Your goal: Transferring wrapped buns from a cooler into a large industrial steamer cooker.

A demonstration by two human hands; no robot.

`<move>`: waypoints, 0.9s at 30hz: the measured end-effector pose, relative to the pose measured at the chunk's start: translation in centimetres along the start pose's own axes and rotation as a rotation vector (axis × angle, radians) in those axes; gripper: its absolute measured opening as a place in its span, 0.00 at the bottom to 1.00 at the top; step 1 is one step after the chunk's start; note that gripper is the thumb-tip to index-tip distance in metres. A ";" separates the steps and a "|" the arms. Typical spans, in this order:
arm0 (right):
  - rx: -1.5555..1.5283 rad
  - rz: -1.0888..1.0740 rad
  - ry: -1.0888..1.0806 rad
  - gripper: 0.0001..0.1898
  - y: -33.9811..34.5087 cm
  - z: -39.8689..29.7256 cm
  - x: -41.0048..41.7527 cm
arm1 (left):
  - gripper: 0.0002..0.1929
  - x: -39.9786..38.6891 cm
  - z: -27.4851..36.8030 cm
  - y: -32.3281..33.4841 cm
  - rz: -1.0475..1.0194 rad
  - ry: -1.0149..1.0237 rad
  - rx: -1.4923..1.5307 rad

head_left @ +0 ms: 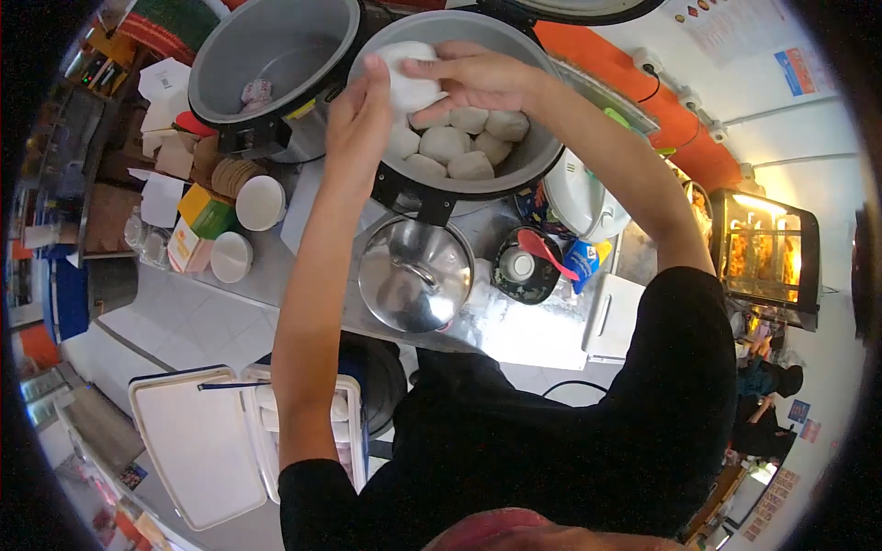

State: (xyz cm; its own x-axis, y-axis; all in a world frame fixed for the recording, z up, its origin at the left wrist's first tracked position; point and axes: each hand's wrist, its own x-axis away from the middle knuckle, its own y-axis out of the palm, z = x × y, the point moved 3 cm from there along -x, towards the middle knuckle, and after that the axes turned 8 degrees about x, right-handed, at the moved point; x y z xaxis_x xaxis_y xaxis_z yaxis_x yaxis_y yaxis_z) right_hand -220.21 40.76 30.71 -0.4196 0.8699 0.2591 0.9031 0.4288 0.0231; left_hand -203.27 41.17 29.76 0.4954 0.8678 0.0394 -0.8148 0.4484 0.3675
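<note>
Over a large grey-lined round cooker pot (544, 138), my left hand (360, 118) and my right hand (475, 79) hold a smooth white rounded lump (412, 76) between them. The left thumb rests on its near left side and the right fingers press its right side. What the lump is wrapped in or made of I cannot tell. Several whitish, dough-like balls (444, 144) lie in the pot below my hands. A second grey-lined pot (289, 62) stands to the left, with a small printed white-and-pink packet (256, 95) inside.
A lidded steel pot (416, 275) stands at the counter's near edge. Right of it are a black tray (526, 282) and a pink spoon (544, 253). White bowls (260, 203) and cartons stand left. An open cool box (351, 413) is below my left forearm. A lit display cabinet (765, 251) stands right.
</note>
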 end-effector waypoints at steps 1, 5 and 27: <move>0.008 -0.002 0.005 0.33 -1.0 0.9 0.4 | 0.35 0.7 0.5 0.6 0.002 0.004 0.008; 0.614 0.184 0.471 0.34 -8.4 7.2 0.4 | 0.33 6.1 0.3 -2.7 0.256 0.037 -0.156; 0.659 -1.007 -0.394 0.10 62.4 18.0 -0.3 | 0.15 71.5 -19.1 -17.7 1.356 -0.356 -0.699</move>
State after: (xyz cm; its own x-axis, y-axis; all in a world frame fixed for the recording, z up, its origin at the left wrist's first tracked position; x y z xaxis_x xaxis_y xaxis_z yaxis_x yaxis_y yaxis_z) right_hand -165.34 71.69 14.68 -0.9936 0.0532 0.1000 -0.0002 0.8821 -0.4711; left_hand -159.19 99.40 8.38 -0.7348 0.6428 0.2164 -0.6172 -0.5014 -0.6064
